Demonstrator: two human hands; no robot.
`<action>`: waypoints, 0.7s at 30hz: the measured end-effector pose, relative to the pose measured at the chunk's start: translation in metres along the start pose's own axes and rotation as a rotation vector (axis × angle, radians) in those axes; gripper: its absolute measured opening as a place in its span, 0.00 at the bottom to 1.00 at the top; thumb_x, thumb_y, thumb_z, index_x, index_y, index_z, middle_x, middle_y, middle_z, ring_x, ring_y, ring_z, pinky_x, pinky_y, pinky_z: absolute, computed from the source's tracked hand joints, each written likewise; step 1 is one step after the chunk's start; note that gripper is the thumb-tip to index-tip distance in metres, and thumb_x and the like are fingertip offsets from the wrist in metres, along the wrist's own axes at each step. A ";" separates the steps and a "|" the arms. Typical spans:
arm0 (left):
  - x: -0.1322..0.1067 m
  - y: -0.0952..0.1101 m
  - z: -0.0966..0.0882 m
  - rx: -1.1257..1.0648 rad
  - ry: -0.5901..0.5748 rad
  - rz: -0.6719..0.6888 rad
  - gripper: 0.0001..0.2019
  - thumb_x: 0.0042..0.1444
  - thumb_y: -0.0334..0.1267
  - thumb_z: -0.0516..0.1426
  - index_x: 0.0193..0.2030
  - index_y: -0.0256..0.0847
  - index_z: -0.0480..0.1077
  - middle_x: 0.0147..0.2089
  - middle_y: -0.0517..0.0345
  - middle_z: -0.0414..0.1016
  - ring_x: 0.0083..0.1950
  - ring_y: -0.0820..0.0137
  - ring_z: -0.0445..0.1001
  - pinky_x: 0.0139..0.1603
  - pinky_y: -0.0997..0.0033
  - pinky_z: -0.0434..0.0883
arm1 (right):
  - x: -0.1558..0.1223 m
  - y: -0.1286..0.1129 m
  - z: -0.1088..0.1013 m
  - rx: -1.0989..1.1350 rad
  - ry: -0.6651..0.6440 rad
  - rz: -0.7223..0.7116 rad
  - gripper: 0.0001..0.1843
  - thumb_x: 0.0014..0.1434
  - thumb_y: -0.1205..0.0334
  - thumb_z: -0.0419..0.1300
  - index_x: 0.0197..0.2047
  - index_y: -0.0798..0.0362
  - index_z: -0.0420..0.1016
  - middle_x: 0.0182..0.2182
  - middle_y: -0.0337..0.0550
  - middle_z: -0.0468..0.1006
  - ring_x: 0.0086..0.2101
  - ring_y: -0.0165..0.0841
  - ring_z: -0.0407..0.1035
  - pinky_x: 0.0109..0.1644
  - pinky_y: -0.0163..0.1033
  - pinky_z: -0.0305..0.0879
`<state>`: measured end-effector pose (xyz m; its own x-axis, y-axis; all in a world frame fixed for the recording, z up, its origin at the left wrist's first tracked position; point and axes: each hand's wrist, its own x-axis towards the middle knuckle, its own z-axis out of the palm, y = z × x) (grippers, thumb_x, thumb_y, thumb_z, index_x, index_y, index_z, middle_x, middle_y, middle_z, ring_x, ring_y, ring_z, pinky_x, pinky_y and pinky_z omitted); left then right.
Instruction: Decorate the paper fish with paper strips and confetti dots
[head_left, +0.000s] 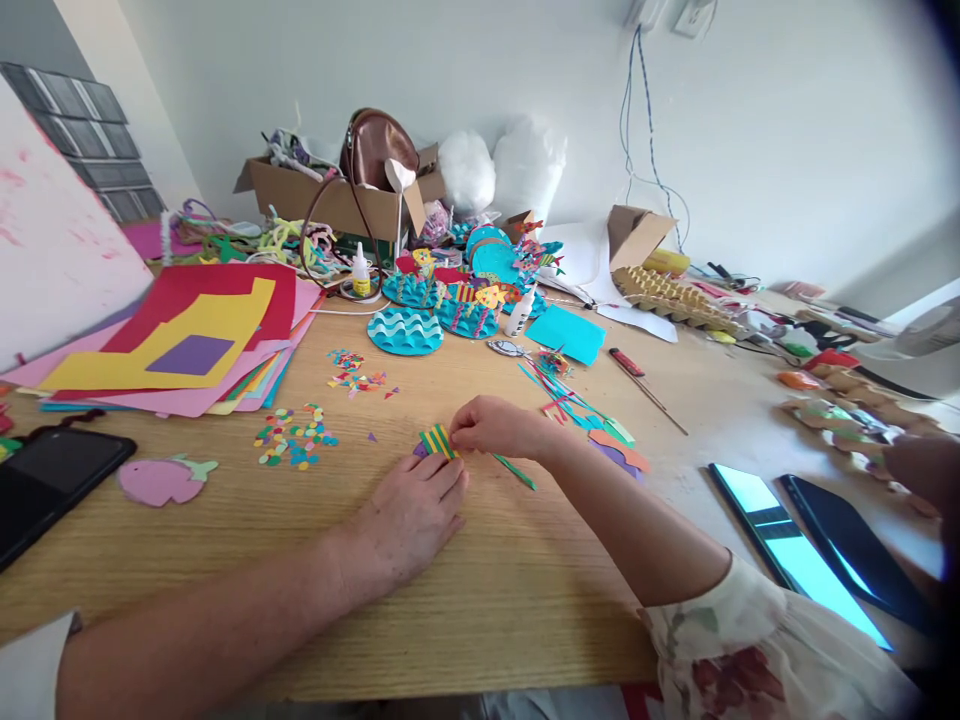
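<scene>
My left hand (pixel 409 515) lies palm down with its fingers stretched out over the lower part of a small purple paper piece (pixel 420 450). On that piece sits a patch of green and yellow paper stripes (pixel 437 440), partly hidden by my fingertips. At the patch's right edge, my right hand (pixel 495 428) pinches with thumb and forefinger. A thin green paper strip (pixel 516 473) runs out from beneath it, in line with the pinch; its other end is hidden by the fingers.
Paper dots (pixel 296 437) and a pink paper fish (pixel 163 480) lie left, near stacked coloured paper (pixel 247 300). Decorated blue wave pieces (pixel 405 331), a glue bottle (pixel 520 312) and a cutter (pixel 627 362) lie beyond. Phones (pixel 795 550) lie right, near another person's hand (pixel 919 470).
</scene>
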<state>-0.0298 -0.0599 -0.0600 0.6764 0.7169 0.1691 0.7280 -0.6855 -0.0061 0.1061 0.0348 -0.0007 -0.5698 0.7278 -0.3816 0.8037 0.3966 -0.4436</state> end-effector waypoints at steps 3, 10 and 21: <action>0.001 0.000 0.001 0.001 0.014 -0.001 0.17 0.58 0.39 0.49 0.53 0.33 0.62 0.53 0.49 0.68 0.54 0.61 0.63 0.50 0.60 0.61 | 0.001 0.001 0.003 -0.030 -0.035 -0.011 0.10 0.47 0.66 0.52 0.24 0.57 0.75 0.15 0.33 0.64 0.20 0.23 0.56 0.23 0.29 0.49; 0.001 0.001 -0.001 -0.002 -0.003 -0.014 0.17 0.58 0.39 0.50 0.52 0.32 0.63 0.53 0.49 0.68 0.53 0.60 0.64 0.50 0.60 0.61 | 0.012 -0.003 0.002 0.063 0.128 0.014 0.12 0.48 0.67 0.51 0.29 0.58 0.76 0.19 0.37 0.70 0.21 0.24 0.60 0.24 0.28 0.53; 0.000 0.001 0.000 -0.002 0.001 -0.007 0.18 0.58 0.39 0.50 0.52 0.31 0.63 0.53 0.48 0.67 0.53 0.60 0.63 0.50 0.59 0.61 | 0.017 -0.001 0.009 0.066 0.102 -0.012 0.13 0.47 0.67 0.51 0.28 0.58 0.77 0.20 0.38 0.72 0.21 0.24 0.60 0.23 0.28 0.53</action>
<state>-0.0291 -0.0601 -0.0596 0.6708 0.7218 0.1701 0.7329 -0.6803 -0.0034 0.0940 0.0414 -0.0143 -0.5564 0.7778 -0.2923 0.7818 0.3710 -0.5011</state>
